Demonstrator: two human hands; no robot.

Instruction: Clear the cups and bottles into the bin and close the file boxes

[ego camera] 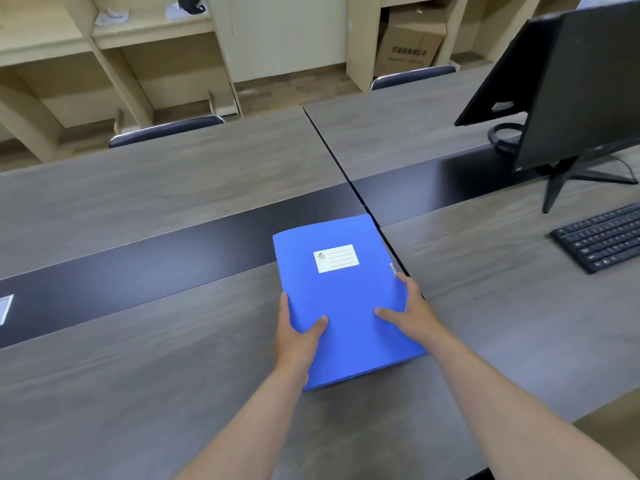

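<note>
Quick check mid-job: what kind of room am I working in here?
Most likely an office: long shared desks, a monitor and keyboard on the right, a blue file box in front, and open shelving behind.

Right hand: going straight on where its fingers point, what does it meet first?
Probably nothing: the right hand would slide along the blue file box onto the black strip.

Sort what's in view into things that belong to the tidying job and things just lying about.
Job: blue file box, lying closed on the desk; left hand and right hand holding its sides. No cups, bottles or bin show.
Lying about: keyboard; monitor; cardboard box at the back.
</note>
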